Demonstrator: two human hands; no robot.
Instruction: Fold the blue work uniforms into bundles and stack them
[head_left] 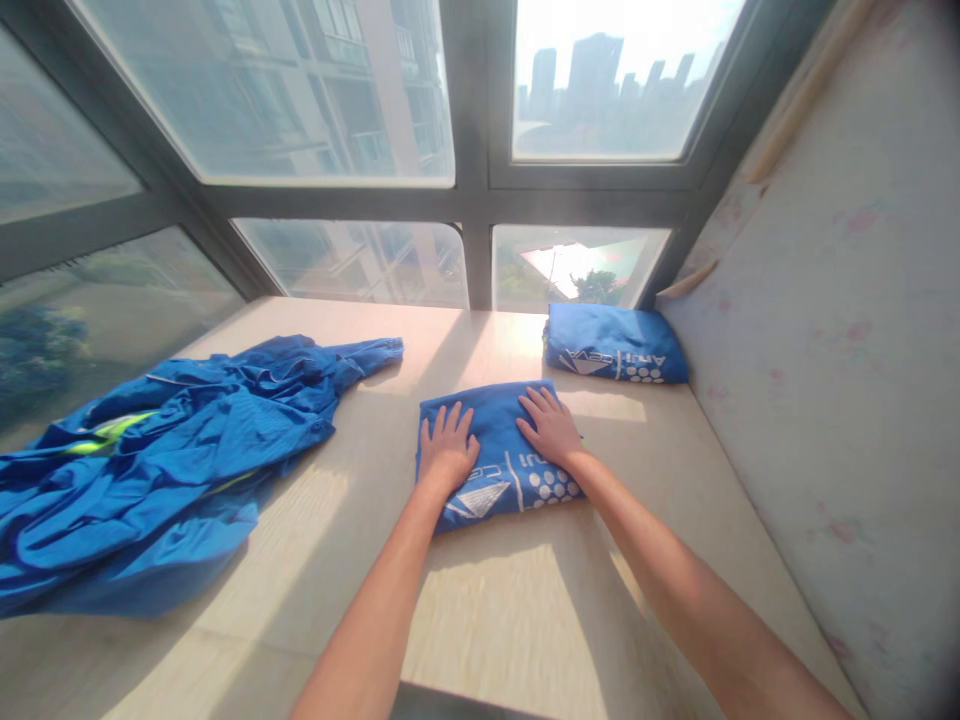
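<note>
**Mid-tabletop: left hand (448, 445) and right hand (551, 425) flat on the folded blue garment (499, 430)!**

And there it sits, a neat packet on the wooden tabletop (487, 620), between the near and far edges, a little right of the middle. White print (525, 485) runs along its near side: letters, a triangular shape, a cluster of dots. Both palms are down, fingers spread wide, nothing gripped; the left hand covers the packet's left part, the right hand its right, with a stretch of blue fabric showing between them. Each forearm comes in from the near side, sunlight across the skin.

Over to the far right corner, where a second folded garment (615, 335) lies, white print facing the near edge, its right end close by the flowered wall (840, 350). Now look left: a crumpled blue garment (195, 450) sprawls along the left side, deeply wrinkled, a bright yellow-green patch (112, 433) among the folds, one sleeve reaching toward the far edge. Beyond that edge stand grey window frames (472, 100), with hazy tower blocks (596, 75) outside.
</note>
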